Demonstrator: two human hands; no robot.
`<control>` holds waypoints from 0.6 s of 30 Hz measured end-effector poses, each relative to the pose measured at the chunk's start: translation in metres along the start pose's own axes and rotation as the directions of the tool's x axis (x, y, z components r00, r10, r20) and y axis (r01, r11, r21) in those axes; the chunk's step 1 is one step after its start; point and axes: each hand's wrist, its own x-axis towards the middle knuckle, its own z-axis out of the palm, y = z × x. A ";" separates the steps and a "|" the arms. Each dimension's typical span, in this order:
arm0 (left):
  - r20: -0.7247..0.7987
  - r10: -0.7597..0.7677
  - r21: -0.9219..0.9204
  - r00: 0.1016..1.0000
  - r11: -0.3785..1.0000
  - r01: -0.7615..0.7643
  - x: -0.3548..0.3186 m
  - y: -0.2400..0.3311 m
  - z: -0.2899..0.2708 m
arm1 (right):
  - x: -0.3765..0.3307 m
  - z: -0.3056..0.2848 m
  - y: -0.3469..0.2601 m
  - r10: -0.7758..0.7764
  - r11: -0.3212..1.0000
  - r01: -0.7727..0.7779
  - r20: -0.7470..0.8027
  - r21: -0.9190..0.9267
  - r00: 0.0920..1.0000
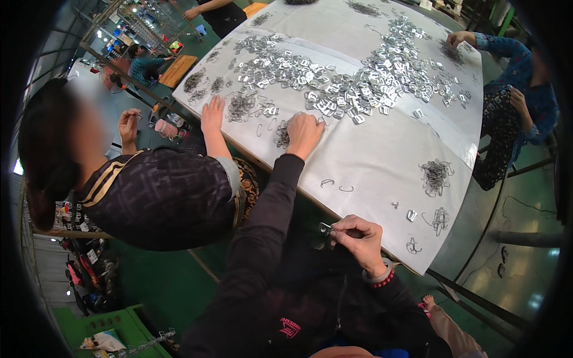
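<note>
Metal buckle point(324, 228), pinched at one end in the closed grip of the right hand point(362, 237) off the near edge of the table point(382, 164), could drop if pressure eases, while the left hand point(304, 134), curled with contents hidden, risks snagging tangled wire clips point(282, 137).

Your left hand point(304, 134) hides part of that dark wire-hook pile point(281, 136); your right fingers point(341, 225) cover the small silver metal piece's point(324, 228) near end!

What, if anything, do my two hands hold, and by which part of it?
The right hand holds a small metal piece by its right end. Whether the left hand holds anything cannot be told.
</note>
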 end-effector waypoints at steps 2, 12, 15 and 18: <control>0.010 0.018 0.083 1.000 0.996 -0.019 0.006 0.005 0.014 | -0.004 -0.003 -0.002 0.014 1.000 -0.014 -0.015 0.021 1.000; -0.253 0.097 -0.311 0.963 0.934 -0.176 -0.045 0.014 -0.022 | -0.018 0.006 -0.002 -0.085 0.996 0.084 -0.026 -0.035 0.996; -0.231 0.053 -0.421 0.972 0.894 -0.149 -0.077 0.010 -0.039 | -0.017 0.008 -0.002 -0.124 0.991 0.122 -0.033 -0.064 0.992; -0.161 0.018 -0.429 0.987 0.899 -0.087 -0.091 -0.011 -0.041 | -0.017 0.010 -0.001 -0.126 0.989 0.125 -0.016 -0.074 0.992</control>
